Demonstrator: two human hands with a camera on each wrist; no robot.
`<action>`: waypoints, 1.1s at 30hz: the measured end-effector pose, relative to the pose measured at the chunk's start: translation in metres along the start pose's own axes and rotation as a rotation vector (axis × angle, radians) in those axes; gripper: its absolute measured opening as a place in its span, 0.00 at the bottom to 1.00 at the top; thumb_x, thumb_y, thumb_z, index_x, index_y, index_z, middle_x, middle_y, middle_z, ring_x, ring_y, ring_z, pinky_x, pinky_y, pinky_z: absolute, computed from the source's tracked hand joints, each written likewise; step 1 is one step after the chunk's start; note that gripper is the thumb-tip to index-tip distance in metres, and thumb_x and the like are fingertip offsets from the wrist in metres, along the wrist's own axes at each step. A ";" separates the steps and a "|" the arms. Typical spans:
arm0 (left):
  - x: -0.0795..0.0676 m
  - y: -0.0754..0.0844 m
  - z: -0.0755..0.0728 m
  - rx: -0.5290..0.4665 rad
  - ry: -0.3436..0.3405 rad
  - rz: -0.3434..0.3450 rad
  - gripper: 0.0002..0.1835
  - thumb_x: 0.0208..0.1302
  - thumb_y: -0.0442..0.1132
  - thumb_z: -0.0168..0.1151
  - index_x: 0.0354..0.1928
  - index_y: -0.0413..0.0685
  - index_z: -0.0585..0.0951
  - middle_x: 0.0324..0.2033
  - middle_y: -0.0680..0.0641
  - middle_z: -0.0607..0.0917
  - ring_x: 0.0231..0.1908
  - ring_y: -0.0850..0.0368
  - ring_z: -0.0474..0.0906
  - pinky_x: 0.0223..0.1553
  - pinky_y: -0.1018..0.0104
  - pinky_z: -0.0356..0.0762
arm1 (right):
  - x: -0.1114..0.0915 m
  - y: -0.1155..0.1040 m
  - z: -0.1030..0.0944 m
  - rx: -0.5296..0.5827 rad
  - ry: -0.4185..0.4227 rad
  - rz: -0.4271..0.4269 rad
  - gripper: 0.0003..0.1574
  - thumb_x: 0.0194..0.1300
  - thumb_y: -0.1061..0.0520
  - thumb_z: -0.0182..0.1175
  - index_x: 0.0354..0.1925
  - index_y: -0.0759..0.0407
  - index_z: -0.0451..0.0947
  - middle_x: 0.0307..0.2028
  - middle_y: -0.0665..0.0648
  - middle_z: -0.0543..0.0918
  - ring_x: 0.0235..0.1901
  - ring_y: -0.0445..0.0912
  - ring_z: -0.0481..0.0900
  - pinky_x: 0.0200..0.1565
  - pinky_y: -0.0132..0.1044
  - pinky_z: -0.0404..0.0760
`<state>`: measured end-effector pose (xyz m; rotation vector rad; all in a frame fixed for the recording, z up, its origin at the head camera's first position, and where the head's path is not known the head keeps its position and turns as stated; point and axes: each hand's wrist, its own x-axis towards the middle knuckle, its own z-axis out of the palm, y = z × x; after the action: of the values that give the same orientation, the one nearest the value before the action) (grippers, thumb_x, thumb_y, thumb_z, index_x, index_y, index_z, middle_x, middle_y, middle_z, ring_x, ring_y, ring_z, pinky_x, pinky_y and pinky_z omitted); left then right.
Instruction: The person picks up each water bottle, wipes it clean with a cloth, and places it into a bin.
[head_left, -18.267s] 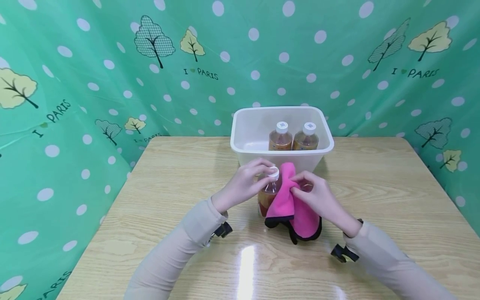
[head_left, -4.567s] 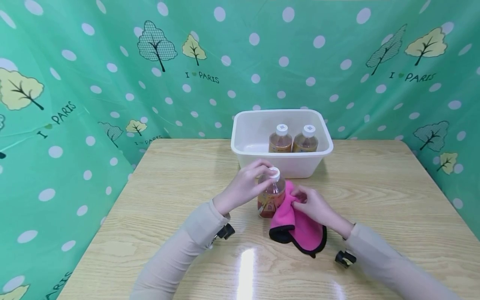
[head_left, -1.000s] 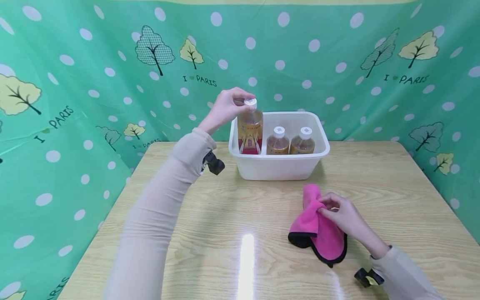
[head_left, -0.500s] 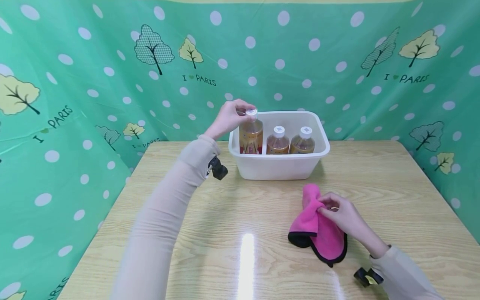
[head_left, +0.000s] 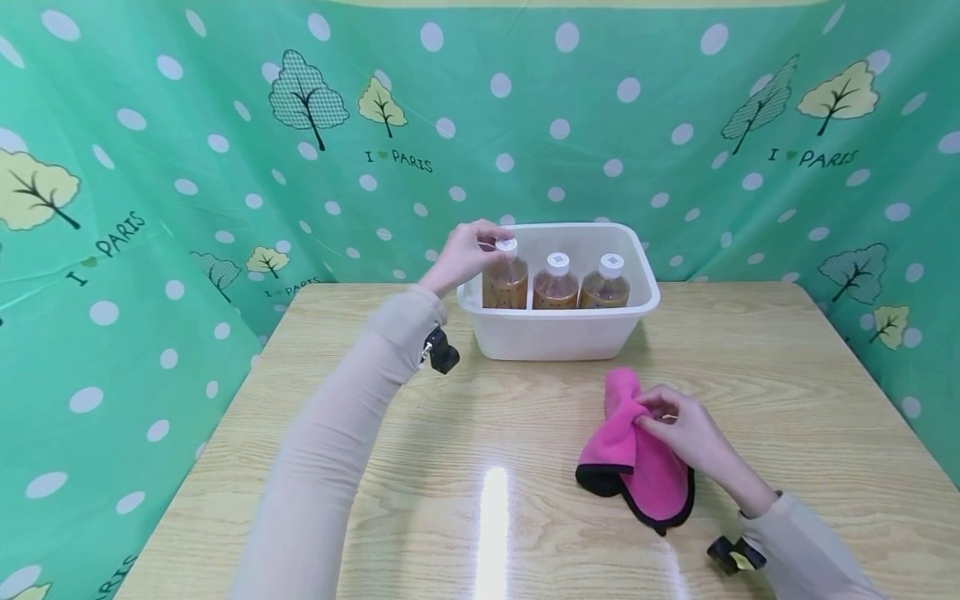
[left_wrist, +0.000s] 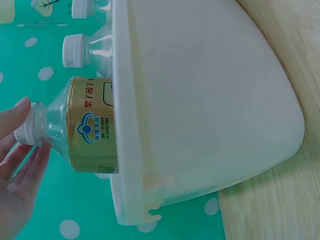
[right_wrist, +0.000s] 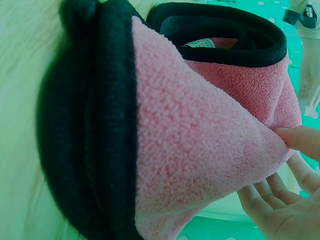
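Observation:
My left hand (head_left: 465, 254) pinches the white cap of a drink bottle (head_left: 505, 283), which is partly inside the white bin (head_left: 555, 335) at its left end. In the left wrist view the bottle's gold label (left_wrist: 92, 125) shows above the bin's rim, and its base is hidden by the bin wall. Two more white-capped bottles, a middle one (head_left: 556, 290) and a right one (head_left: 606, 288), stand in the bin. My right hand (head_left: 686, 429) pinches a pink cloth (head_left: 626, 437) with black edging, bunched on the table in front of the bin.
The wooden table (head_left: 420, 517) carries the bin near its back edge. Behind it hangs a green curtain (head_left: 600, 92) with white dots and printed trees. A bright light reflection (head_left: 492, 533) lies on the tabletop.
The bottle went from beside the cloth up into the bin's left end; over the last second my left hand has lowered it. My right hand drew the cloth rightward, then stayed still.

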<state>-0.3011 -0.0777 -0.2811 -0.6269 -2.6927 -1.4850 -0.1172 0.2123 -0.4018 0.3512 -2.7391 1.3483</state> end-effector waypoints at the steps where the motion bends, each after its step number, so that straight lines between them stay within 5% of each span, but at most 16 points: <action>1: 0.000 -0.001 0.001 -0.003 -0.002 -0.002 0.18 0.52 0.33 0.64 0.47 0.39 0.77 0.42 0.45 0.78 0.42 0.53 0.75 0.42 0.72 0.76 | 0.000 0.000 0.000 0.000 0.001 0.001 0.11 0.52 0.70 0.60 0.37 0.67 0.75 0.34 0.60 0.80 0.30 0.35 0.74 0.34 0.28 0.78; 33: -0.008 -0.021 0.019 -0.018 0.012 -0.044 0.18 0.53 0.33 0.63 0.48 0.40 0.77 0.45 0.44 0.77 0.43 0.53 0.75 0.44 0.72 0.75 | 0.000 0.001 0.000 0.005 0.000 0.003 0.10 0.52 0.70 0.60 0.36 0.67 0.75 0.33 0.59 0.79 0.30 0.35 0.74 0.34 0.29 0.78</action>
<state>-0.2972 -0.0752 -0.3103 -0.5614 -2.7046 -1.5190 -0.1171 0.2132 -0.4028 0.3474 -2.7385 1.3561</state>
